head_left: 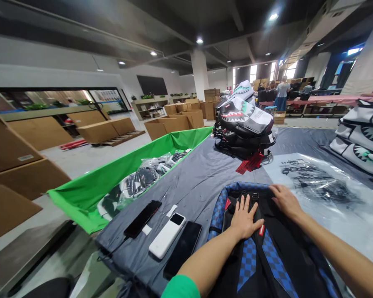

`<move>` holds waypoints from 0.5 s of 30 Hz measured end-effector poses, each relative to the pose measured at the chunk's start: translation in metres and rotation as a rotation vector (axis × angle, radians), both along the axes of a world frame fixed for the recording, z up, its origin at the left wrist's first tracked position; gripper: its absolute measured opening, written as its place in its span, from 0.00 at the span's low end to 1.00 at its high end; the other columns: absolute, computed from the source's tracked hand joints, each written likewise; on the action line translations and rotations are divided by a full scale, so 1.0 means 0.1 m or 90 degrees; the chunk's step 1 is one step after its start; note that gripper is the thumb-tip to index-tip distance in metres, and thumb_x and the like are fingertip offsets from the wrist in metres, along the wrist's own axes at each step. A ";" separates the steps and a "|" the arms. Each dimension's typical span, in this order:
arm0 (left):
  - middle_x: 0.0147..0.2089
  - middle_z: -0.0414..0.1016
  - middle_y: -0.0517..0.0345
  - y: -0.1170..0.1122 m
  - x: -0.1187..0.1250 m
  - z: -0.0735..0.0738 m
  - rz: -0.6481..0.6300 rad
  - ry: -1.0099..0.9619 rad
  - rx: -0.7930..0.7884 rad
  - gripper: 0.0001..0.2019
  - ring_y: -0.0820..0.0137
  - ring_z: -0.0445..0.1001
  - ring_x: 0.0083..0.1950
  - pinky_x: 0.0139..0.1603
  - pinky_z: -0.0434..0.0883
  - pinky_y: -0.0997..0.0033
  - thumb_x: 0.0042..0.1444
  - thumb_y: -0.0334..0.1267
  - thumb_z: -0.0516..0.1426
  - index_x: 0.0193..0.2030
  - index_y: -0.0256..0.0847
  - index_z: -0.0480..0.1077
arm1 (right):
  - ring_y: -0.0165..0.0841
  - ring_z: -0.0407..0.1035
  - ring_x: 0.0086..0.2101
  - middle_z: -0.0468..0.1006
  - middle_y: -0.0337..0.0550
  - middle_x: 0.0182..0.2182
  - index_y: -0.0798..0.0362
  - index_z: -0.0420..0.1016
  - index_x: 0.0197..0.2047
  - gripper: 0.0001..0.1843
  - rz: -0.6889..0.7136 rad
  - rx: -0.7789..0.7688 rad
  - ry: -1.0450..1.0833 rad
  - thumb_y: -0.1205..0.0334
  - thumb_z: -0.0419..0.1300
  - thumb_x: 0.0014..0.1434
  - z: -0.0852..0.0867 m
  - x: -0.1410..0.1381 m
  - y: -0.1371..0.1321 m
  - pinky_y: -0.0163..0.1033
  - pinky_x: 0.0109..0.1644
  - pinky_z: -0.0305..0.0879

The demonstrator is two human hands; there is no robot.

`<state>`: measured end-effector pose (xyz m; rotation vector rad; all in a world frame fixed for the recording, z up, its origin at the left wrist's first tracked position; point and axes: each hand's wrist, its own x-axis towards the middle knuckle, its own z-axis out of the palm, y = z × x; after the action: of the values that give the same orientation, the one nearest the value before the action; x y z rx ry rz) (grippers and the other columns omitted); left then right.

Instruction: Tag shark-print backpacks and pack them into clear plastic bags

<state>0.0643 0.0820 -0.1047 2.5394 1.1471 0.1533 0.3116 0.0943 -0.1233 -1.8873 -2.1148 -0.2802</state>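
A black backpack [286,244] with blue checkered straps and trim lies back-panel up on the grey cloth-covered table. My left hand [245,217] rests flat on its upper back panel, with fingers spread beside the strap bases. At the pack's upper right edge, my right hand [286,200] lays its fingers on the black fabric, slightly bent. A small red label [261,230] shows on a strap just below my left hand. To the right of the pack is a clear plastic bag [317,178] with dark print on it.
Stacked shark-mouth backpacks [245,120] stand at the table's back, more bags [363,140] at right. A white power bank [167,236] and two dark phones, one nearer [183,248], lie left. A green fabric bin [81,203] holds wrapped bags. Cardboard boxes [15,157] stand beyond.
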 end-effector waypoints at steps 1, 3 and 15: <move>0.80 0.27 0.41 0.00 -0.01 -0.01 -0.003 -0.009 0.005 0.39 0.48 0.25 0.79 0.77 0.38 0.40 0.66 0.64 0.47 0.77 0.43 0.50 | 0.46 0.69 0.56 0.73 0.54 0.58 0.50 0.69 0.61 0.27 0.005 -0.019 0.005 0.70 0.59 0.58 0.09 0.12 0.05 0.47 0.57 0.67; 0.80 0.27 0.41 0.00 -0.04 -0.04 -0.010 -0.018 0.009 0.40 0.47 0.25 0.79 0.77 0.38 0.39 0.66 0.65 0.46 0.77 0.43 0.50 | 0.47 0.73 0.52 0.77 0.52 0.53 0.49 0.73 0.57 0.27 0.029 -0.079 0.012 0.69 0.63 0.53 0.23 0.32 0.22 0.45 0.53 0.70; 0.80 0.29 0.43 0.05 -0.02 0.01 -0.010 -0.078 -0.023 0.41 0.49 0.26 0.80 0.77 0.36 0.36 0.64 0.67 0.47 0.76 0.44 0.52 | 0.46 0.77 0.37 0.81 0.47 0.33 0.50 0.79 0.36 0.17 0.031 -0.264 -0.031 0.65 0.72 0.40 0.35 0.27 0.78 0.41 0.38 0.68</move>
<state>0.0619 0.0868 -0.1040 2.4691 1.0742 0.2767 0.3381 0.1724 -0.0888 -2.0558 -2.3917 0.1367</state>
